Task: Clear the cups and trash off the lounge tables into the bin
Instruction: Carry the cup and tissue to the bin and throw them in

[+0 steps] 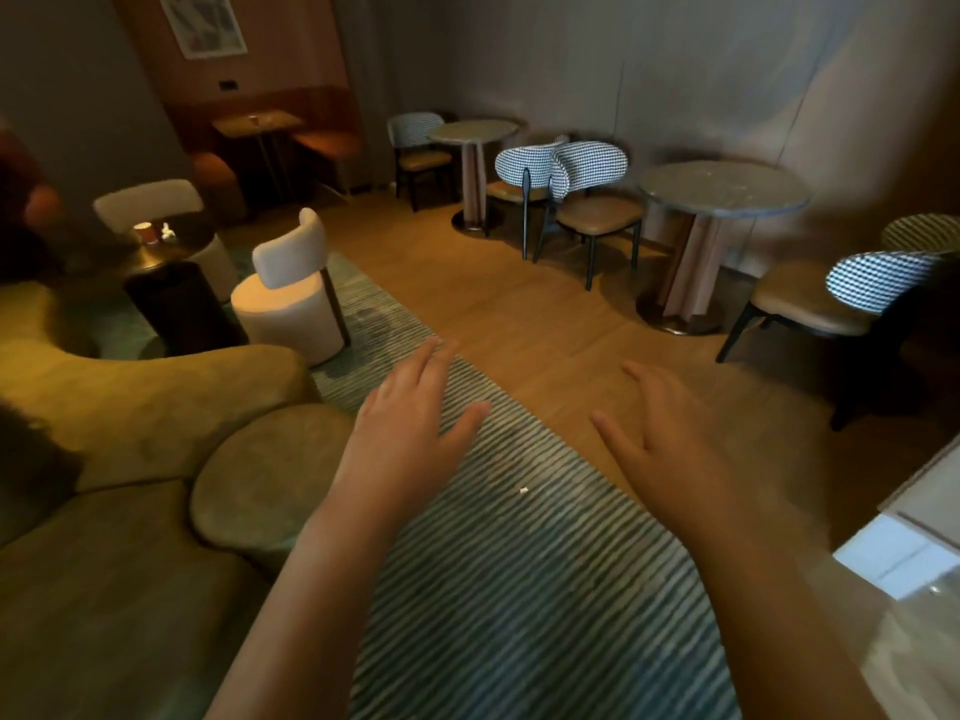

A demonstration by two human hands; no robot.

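Head view, one frame, lounge interior.

1. left hand (410,433): held out over the striped rug (519,589), palm down, grip spread, fingers straight, holding nothing.
2. right hand (670,433): level with the left and apart from it, palm down, grip likewise spread, holding nothing.
3. red cup (147,232): upright on the dark round bench (182,246) at far left, well apart from both hands.
4. white crumpled trash (167,231): on the same bench, just beside the cup.
5. second cup (253,120): on the wooden bench (275,122) in the far booth (too small and blurred for detail).
6. white scrap (523,491): on the rug, between the two forearms.
7. cream chair (291,283): beside the dark bench.
8. near stone bench (722,192) and far stone bench (470,129): along the right wall, with checked chairs (589,166) between them.
9. olive sofa (130,407): lower left.
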